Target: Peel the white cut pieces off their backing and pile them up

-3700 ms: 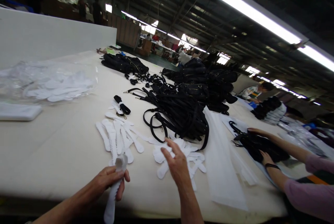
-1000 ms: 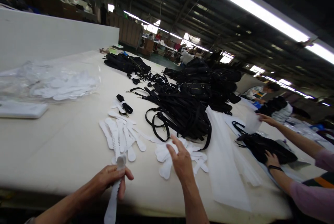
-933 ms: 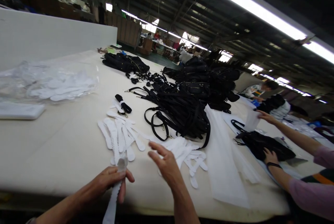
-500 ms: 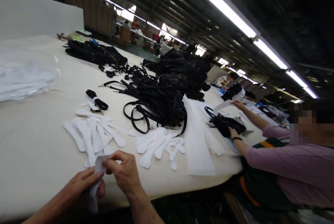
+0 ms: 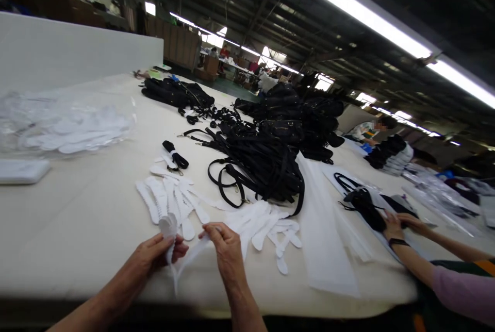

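Note:
My left hand (image 5: pixel 157 252) is closed around a few white serrated-edge strips (image 5: pixel 168 225) with rounded ends, held upright above the table's front edge. To its right, my right hand (image 5: pixel 224 244) pinches the end of a thin white strip (image 5: pixel 189 259), which slants down toward the strips in my left hand. Whether the two are joined at the bottom I cannot tell. Just beyond my hands lies a loose pile of similar white strips (image 5: pixel 152 200), with a second pile (image 5: pixel 263 223) to the right. A folded black strap (image 5: pixel 176 155) with a white band rests behind the first pile.
Black straps with metal clips (image 5: pixel 263 167) are heaped mid-table, black bags (image 5: pixel 286 110) behind. White sheets (image 5: pixel 325 239) lie to the right. A co-worker's hands (image 5: pixel 394 226) touch a black bag (image 5: pixel 363 205). At left are a clear plastic bag (image 5: pixel 77 120) and a white box (image 5: pixel 23 171).
The view has shifted left, so the table appears further right. My hands have moved apart, a white strip now stretching from the right one. The co-worker's raised hand has come down to the black bag.

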Available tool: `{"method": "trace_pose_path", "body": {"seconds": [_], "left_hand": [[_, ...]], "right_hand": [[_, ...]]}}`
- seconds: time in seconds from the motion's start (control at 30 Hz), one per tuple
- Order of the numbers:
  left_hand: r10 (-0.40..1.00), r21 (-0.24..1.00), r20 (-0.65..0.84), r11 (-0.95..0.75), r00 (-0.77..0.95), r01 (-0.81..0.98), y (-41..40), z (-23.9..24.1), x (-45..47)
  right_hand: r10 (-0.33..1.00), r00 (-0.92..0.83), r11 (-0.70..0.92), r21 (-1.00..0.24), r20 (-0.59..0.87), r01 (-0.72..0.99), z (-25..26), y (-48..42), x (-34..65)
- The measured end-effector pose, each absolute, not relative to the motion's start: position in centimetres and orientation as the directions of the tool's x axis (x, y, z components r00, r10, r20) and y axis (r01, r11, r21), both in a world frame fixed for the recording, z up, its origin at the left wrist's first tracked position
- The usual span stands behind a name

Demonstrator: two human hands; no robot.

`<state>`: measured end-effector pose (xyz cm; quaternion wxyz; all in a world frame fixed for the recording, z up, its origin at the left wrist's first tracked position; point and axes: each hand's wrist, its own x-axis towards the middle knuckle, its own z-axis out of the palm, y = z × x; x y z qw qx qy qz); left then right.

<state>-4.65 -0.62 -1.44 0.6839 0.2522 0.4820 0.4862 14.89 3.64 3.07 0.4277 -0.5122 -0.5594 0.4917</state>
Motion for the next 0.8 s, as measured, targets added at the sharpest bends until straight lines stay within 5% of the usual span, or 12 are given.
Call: {"method": "trace_pose_path", "body": {"seconds": [0.2,0.4,0.47,0.67,0.8], "left_hand": [[0.930,0.826,-0.336,0.368,0.152,-0.427,-1.1,0.2,-5.6],[0.911,0.884,-0.315,0.384,0.268,-0.266,-0.9,-1.0,-5.3],[0.900,0.886,-0.309,0.390,0.307,-0.252,-0.8,-1.4,-4.9],[0.885,0.895,-0.306,0.393,0.351,-0.211,-0.7,-1.6,-4.3],[0.892,0.836,-0.346,0.434,0.291,-0.336,-0.4,-2.2,-4.7]], "right_hand": [[0.972,0.161,0.089,-0.896,0.174,0.435,4.1,8.5,22.5],[0.959,0.144,0.032,-0.596,0.245,0.802,5.3,10.9,26.0],[0.960,0.066,0.125,-0.628,0.273,0.768,6.0,9.5,24.0],[0.916,-0.402,0.153,-0.916,-0.010,0.370,6.8,3.9,14.4],[0.965,-0.261,0.131,-0.927,0.038,0.350,5.8,3.5,12.9]]}}
